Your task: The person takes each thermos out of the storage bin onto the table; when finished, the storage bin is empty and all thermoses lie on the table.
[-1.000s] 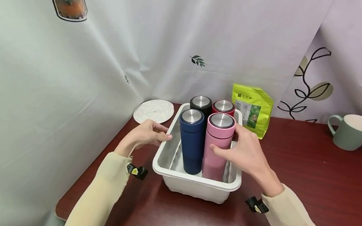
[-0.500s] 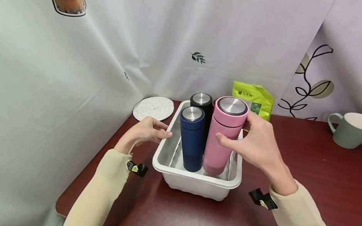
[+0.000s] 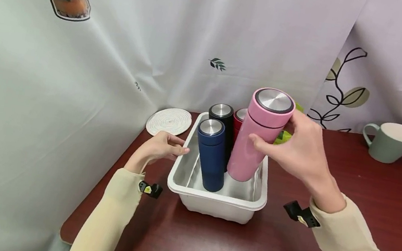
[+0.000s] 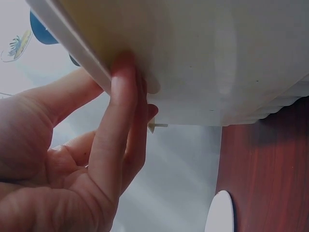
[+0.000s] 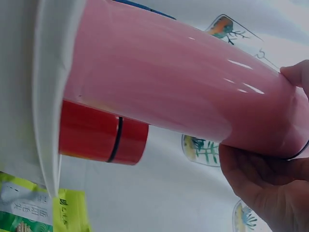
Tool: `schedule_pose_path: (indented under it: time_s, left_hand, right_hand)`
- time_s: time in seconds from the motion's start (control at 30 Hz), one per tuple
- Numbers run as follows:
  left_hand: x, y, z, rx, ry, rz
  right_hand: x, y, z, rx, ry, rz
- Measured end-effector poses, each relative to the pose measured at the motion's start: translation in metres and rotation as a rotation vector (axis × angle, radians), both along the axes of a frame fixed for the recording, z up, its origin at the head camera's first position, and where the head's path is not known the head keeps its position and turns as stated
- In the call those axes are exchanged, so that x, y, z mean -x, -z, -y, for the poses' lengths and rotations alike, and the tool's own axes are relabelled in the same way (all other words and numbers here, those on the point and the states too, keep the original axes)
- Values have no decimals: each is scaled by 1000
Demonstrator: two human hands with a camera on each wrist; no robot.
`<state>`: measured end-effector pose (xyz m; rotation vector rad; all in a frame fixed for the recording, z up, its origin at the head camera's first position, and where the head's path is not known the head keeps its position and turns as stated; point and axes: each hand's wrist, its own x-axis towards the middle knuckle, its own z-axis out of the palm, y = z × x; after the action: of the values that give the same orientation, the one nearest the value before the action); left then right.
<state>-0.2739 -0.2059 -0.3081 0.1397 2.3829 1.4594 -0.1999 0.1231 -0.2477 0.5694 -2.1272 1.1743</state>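
My right hand grips a pink thermos near its top, thumb on the near side. The pink thermos tilts right, its base raised inside a white plastic basin. With thumb over the rim and fingers outside, my left hand pinches the basin's left wall; the left wrist view shows the fingers against the outer side. Inside the basin stand a blue thermos, a black thermos and a red thermos, the red one partly hidden behind the pink one in the head view.
A round woven coaster lies at the back left of the dark red table. Behind my right hand a yellow-green packet is mostly covered. A green mug stands at the back right, before a patterned cloth.
My right hand has lifted the pink thermos from the basin floor, up and to the right, and tilted it. My left hand stays on the basin's rim.
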Motion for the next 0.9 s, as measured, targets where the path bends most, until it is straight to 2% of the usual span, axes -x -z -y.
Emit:
schedule_pose_path:
  time_s: [0.3, 0.57, 0.9]
  left_hand:
    - [0, 2, 0, -24, -12, -15]
    - [-2, 3, 2, -37, -37, -29]
    - [-1, 4, -1, -40, -30, -21]
  right_hand:
    - [-5, -10, -11, 37, 55, -127]
    - [-8, -16, -20, 60, 57, -123]
    - [-8, -9, -37, 130, 135, -118]
